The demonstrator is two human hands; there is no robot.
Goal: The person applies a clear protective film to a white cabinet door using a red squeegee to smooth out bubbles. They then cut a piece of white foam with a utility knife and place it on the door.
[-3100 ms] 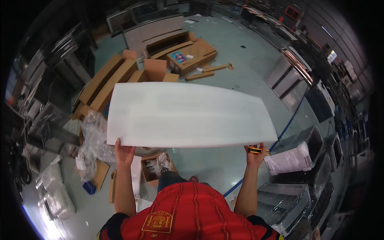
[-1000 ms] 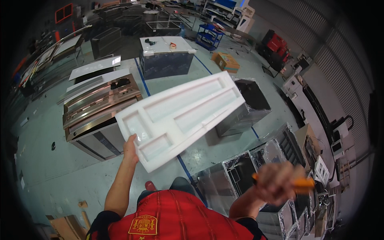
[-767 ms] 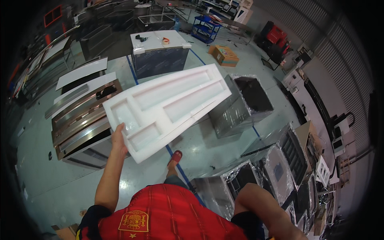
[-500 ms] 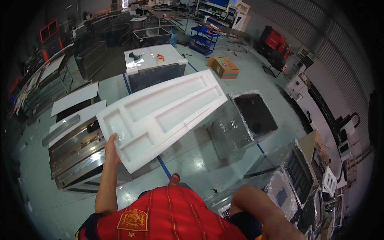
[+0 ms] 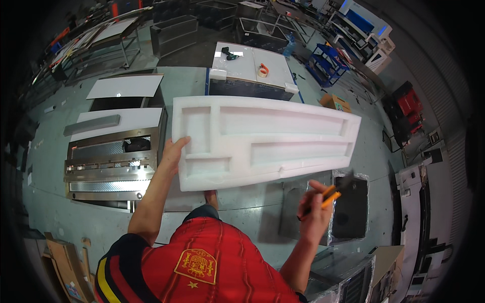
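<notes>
A long white foam packing panel with several rectangular recesses is held out in front of me. My left hand grips its left edge, thumb on the upper face. At the lower right, my right hand is closed round an orange-and-black hand tool. Its dark end is blurred and points up and away, so its exact kind is unclear. The tool is just below the panel's right end, apart from it.
A white-topped cabinet beyond the panel bears a drill and a tape roll. Left stands a metal unit; right, a film-wrapped dark box. A cardboard box and blue cart are farther back.
My view has turned rightward, and the panel now lies more level across it. My right hand has come up into sight with the orange-and-black tool. My left hand still grips the panel.
</notes>
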